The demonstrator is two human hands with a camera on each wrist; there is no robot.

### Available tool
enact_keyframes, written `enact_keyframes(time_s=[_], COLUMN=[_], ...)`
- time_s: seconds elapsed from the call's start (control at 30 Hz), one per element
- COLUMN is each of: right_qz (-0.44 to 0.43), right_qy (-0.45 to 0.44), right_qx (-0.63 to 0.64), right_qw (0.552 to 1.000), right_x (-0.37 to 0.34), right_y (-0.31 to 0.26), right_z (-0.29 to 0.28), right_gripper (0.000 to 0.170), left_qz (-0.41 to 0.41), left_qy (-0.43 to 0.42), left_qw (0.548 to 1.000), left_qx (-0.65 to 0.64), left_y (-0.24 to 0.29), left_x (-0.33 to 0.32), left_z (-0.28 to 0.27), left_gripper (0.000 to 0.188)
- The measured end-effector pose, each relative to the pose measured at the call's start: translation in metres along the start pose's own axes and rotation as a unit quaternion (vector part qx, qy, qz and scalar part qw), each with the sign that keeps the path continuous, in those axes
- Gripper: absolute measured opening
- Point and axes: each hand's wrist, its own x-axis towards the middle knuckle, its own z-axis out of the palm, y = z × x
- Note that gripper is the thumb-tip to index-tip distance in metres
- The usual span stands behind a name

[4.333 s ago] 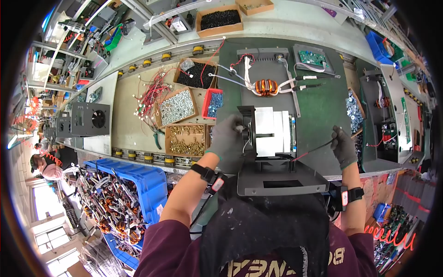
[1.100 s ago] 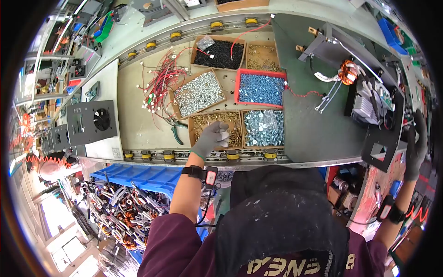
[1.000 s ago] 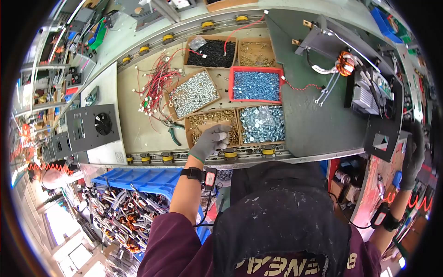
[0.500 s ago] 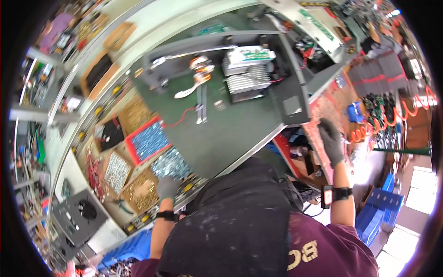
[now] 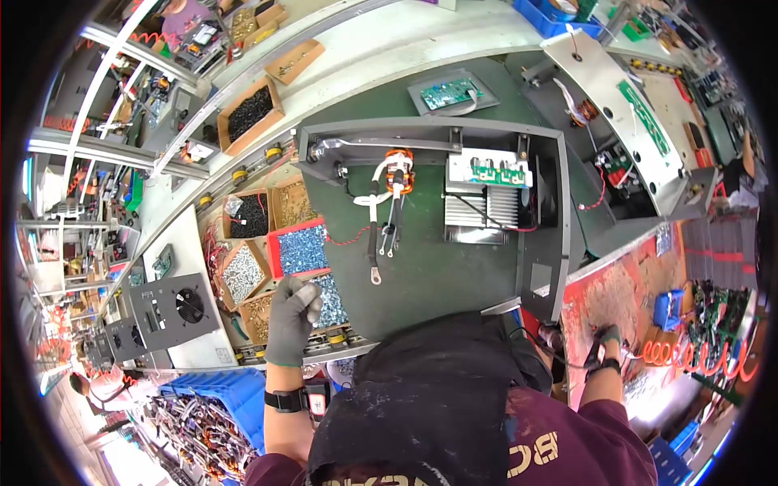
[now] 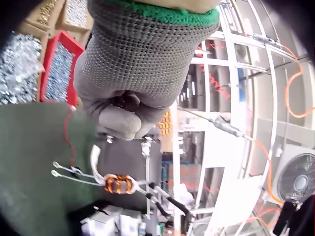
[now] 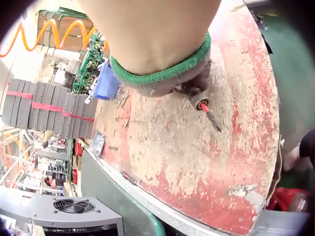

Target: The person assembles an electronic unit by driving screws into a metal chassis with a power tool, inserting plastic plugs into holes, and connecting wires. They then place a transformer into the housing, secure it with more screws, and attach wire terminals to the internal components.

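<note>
Curled fingers form the left hand [image 5: 292,320] above the blue-screw box's near edge; in the left wrist view, the gloved hand [image 6: 135,73] has thumb and fingertips together, and whatever lies inside is hidden. Over the worn red bench at the right, the right hand [image 5: 609,334] grips a power screwdriver [image 7: 198,100] whose bit [image 7: 213,120] points down at the bench top; most of that hand [image 7: 194,81] is hidden by its wrist. An open dark metal chassis [image 5: 551,243] stands on the green mat [image 5: 405,296], holding a copper coil [image 5: 399,172] and a finned heatsink [image 5: 478,209].
Boxes of fasteners, including a red tray [image 5: 274,257], stand left of the mat. A circuit board [image 5: 450,93] lies behind the chassis. Another open unit [image 5: 648,138] is at the right rear. An orange coiled hose [image 5: 697,358] and blue bin [image 5: 668,309] are beside the red bench.
The view has turned toward the right. The left hand has risen from the brass-screw box with curled fingers. The right hand, empty half a second ago, has lowered to the red bench and grips the screwdriver.
</note>
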Motion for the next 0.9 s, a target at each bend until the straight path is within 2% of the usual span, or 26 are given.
enact_keyframes(time_s=[0.07, 0.1, 0.13, 0.17, 0.2, 0.23, 0.3, 0.37, 0.43, 0.47, 0.5, 0.57, 0.63, 0.67, 0.73, 0.8, 0.83, 0.87, 0.9], right_qz=[-0.059, -0.081, -0.082, -0.106, -0.101, -0.094, -0.159, -0.307, -0.424, -0.486, -0.541, -0.437, -0.422, -0.383, -0.348, -0.352, -0.32, -0.332, -0.348], right_qy=[0.011, -0.018, -0.102, -0.158, -0.178, -0.199, -0.222, -0.241, -0.285, -0.21, -0.131, -0.331, -0.539, -0.663, -0.741, -0.708, -0.754, -0.735, -0.736], right_qx=[0.055, 0.078, 0.116, 0.111, 0.151, 0.191, 0.255, 0.23, 0.194, 0.26, 0.321, 0.362, 0.351, 0.329, 0.283, 0.271, 0.253, 0.252, 0.252], right_qw=[0.997, 0.993, 0.985, 0.975, 0.967, 0.956, 0.928, 0.891, 0.838, 0.808, 0.766, 0.754, 0.639, 0.552, 0.501, 0.55, 0.515, 0.535, 0.523], right_x=[-0.072, -0.112, -0.138, -0.207, -0.224, -0.238, -0.298, -0.363, -0.371, -0.43, -0.471, -0.496, -0.544, -0.545, -0.554, -0.586, -0.587, -0.591, -0.596], right_y=[-0.018, -0.03, -0.041, -0.063, -0.074, -0.082, -0.105, -0.124, -0.134, -0.149, -0.164, -0.182, -0.205, -0.214, -0.213, -0.193, -0.188, -0.182, -0.178], right_z=[0.004, 0.008, 0.002, 0.007, 0.004, 0.004, 0.014, 0.026, 0.034, 0.069, 0.091, 0.099, 0.133, 0.152, 0.178, 0.2, 0.211, 0.219, 0.225], right_gripper=[0.026, 0.029, 0.029, 0.028, 0.025, 0.022, 0.017, 0.028, 0.042, 0.041, 0.041, 0.046, 0.048, 0.049, 0.048, 0.043, 0.041, 0.04, 0.04], left_qz=[0.031, 0.06, 0.062, 0.089, 0.116, 0.12, 0.103, 0.105, 0.068, 0.033, 0.034, -0.011, -0.02, -0.032, -0.042, -0.044, -0.043, -0.051, -0.06], left_qy=[-0.006, -0.016, -0.015, -0.055, -0.094, -0.068, -0.091, -0.163, -0.218, -0.227, -0.231, -0.33, -0.321, -0.308, -0.304, -0.302, -0.299, -0.299, -0.3], left_qw=[0.999, 0.998, 0.998, 0.993, 0.986, 0.98, 0.976, 0.972, 0.968, 0.97, 0.969, 0.941, 0.944, 0.948, 0.949, 0.95, 0.951, 0.95, 0.95], left_qx=[0.009, 0.021, 0.02, 0.047, 0.074, 0.146, 0.167, 0.136, 0.107, 0.081, 0.078, 0.073, 0.074, 0.076, 0.069, 0.069, 0.065, 0.069, 0.072], left_y=[0.032, 0.048, 0.058, 0.068, 0.079, 0.092, 0.103, 0.1, 0.095, 0.089, 0.085, 0.08, 0.075, 0.074, 0.077, 0.076, 0.076, 0.077, 0.077], left_x=[-0.003, -0.001, 0.006, 0.012, 0.017, 0.021, 0.041, 0.059, 0.07, 0.074, 0.076, 0.081, 0.083, 0.084, 0.083, 0.083, 0.083, 0.082, 0.082], left_z=[0.039, 0.053, 0.06, 0.065, 0.07, 0.084, 0.1, 0.122, 0.147, 0.159, 0.168, 0.181, 0.191, 0.193, 0.194, 0.194, 0.193, 0.192, 0.192], left_gripper=[0.016, 0.019, 0.019, 0.023, 0.029, 0.043, 0.042, 0.036, 0.03, 0.025, 0.025, 0.036, 0.037, 0.038, 0.041, 0.051, 0.051, 0.051, 0.052])
